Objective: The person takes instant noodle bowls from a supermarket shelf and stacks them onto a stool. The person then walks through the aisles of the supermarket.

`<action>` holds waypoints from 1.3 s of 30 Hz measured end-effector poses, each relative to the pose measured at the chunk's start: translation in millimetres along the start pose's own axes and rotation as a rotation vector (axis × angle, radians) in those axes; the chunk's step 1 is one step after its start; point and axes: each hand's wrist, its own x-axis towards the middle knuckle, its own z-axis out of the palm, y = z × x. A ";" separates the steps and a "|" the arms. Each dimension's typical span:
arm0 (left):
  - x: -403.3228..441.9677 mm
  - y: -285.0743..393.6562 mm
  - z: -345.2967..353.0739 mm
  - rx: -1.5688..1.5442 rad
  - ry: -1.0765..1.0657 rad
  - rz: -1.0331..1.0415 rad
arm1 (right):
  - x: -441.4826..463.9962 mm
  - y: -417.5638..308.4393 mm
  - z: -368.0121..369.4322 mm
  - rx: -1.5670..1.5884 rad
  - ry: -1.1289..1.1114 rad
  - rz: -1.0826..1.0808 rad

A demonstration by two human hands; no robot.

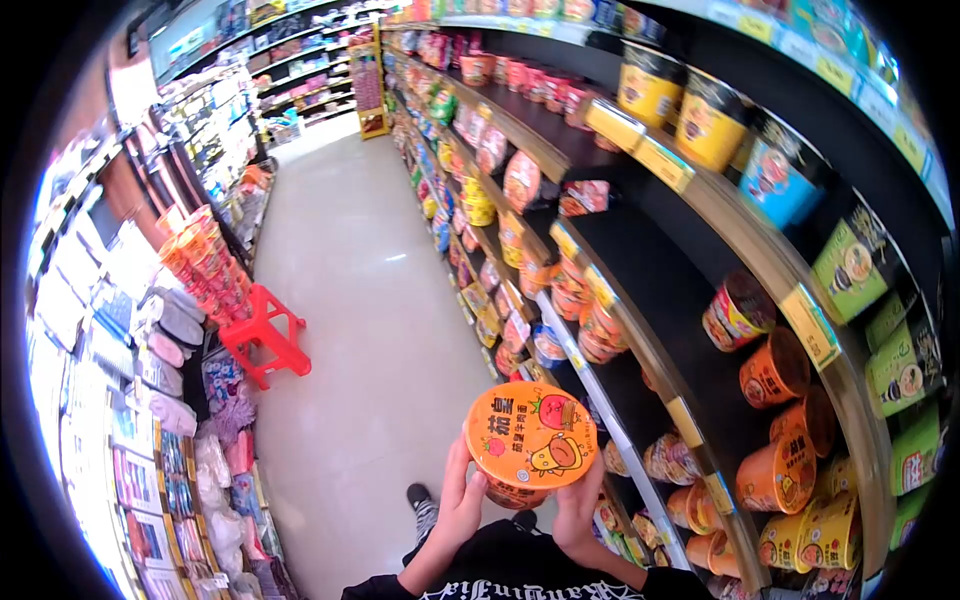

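Note:
An instant noodle cup (532,432) with a round orange lid is held in front of my body. The lid carries Chinese characters, a cartoon tomato and a yellow cartoon cow-like figure. My left hand (463,497) is closed around the cup's left side, its thumb near the rim. On the opposite side, my right hand (580,508) grips the cup, with most of its fingers hidden beneath. Similar orange noodle cups (776,474) stand on a lower shelf to the right.
Shelving (680,390) with noodle cups and price tags runs along the right. A red plastic stool (262,335) with stacked cups (205,262) stands at left, before racks of slippers (170,330). Between them runs a pale tiled aisle floor (345,300).

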 end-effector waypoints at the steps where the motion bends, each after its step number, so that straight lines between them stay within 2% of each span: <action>1: -1.3 1.4 -9.6 0.021 0.036 0.019 | 0.6 -1.0 11.9 0.012 -0.017 0.006; 7: -17.3 -2.5 -103.3 0.139 0.159 0.067 | -6.2 15.4 104.5 0.051 -0.120 0.022; 13: -45.9 9.2 -222.7 0.351 0.395 0.047 | -14.8 27.2 228.1 0.215 -0.370 0.050; 15: -60.6 10.7 -257.2 0.369 0.456 0.040 | -21.1 30.7 265.9 0.223 -0.441 -0.041; 18: -81.5 18.6 -296.9 0.397 0.552 0.039 | -33.0 32.5 312.1 0.266 -0.525 -0.029; 24: -112.7 30.1 -346.4 0.419 0.699 0.009 | -49.1 45.0 370.8 0.338 -0.765 0.132; 28: -124.8 21.9 -359.0 0.348 0.853 -0.059 | -49.6 56.3 401.0 0.322 -0.898 0.160; 34: -108.3 19.0 -389.9 0.427 0.974 -0.079 | -31.2 69.1 453.2 0.393 -1.000 0.224; 39: -55.3 17.5 -425.3 0.516 1.007 -0.069 | 16.8 87.4 501.0 0.422 -1.046 0.165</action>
